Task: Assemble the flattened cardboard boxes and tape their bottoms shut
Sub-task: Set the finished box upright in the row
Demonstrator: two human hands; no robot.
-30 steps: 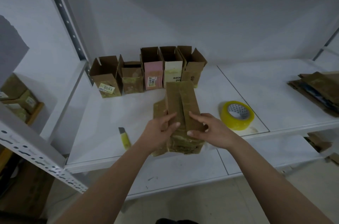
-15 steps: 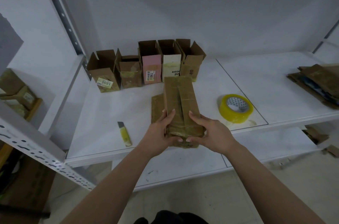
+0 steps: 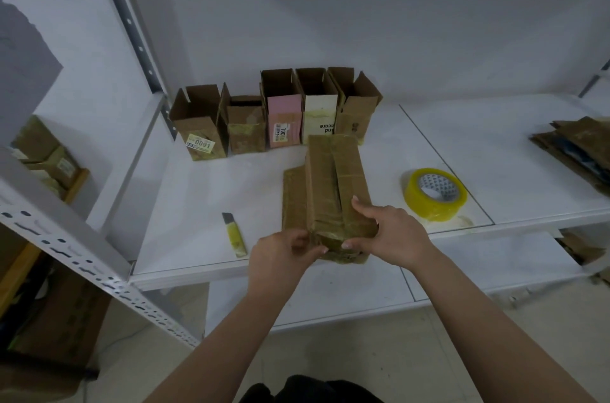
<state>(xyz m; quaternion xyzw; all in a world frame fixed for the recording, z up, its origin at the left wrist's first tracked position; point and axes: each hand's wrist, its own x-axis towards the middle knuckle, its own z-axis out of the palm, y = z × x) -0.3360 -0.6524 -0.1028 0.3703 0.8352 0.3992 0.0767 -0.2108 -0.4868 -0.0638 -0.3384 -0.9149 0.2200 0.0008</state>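
Five assembled boxes stand in a row at the far side of the white shelf (image 3: 204,204), tops open: a brown box with a 0001 label (image 3: 200,125), a shorter brown box (image 3: 246,123), a pink-fronted box (image 3: 284,112), a cream-fronted box (image 3: 319,108) and a brown box at the right end (image 3: 358,105). One more cardboard box (image 3: 333,184) lies near the front edge of the shelf, its long flaps folded together on top with a seam down the middle and one flap spread flat to its left. The left hand (image 3: 280,257) pinches the near left corner of this box with curled fingers; the right hand (image 3: 386,231) grips the near right end, thumb on top and fingers wrapped under the edge.

One roll of yellow tape (image 3: 435,194) lies flat just right of the box. One yellow utility knife (image 3: 235,234) lies to its left. A stack of flattened cardboard (image 3: 574,148) sits at the far right.

The shelf belongs to a white metal rack with perforated uprights (image 3: 128,22) against a pale wall. A lower shelf (image 3: 346,300) shows beneath. More boxes (image 3: 49,158) sit on a rack at the left.
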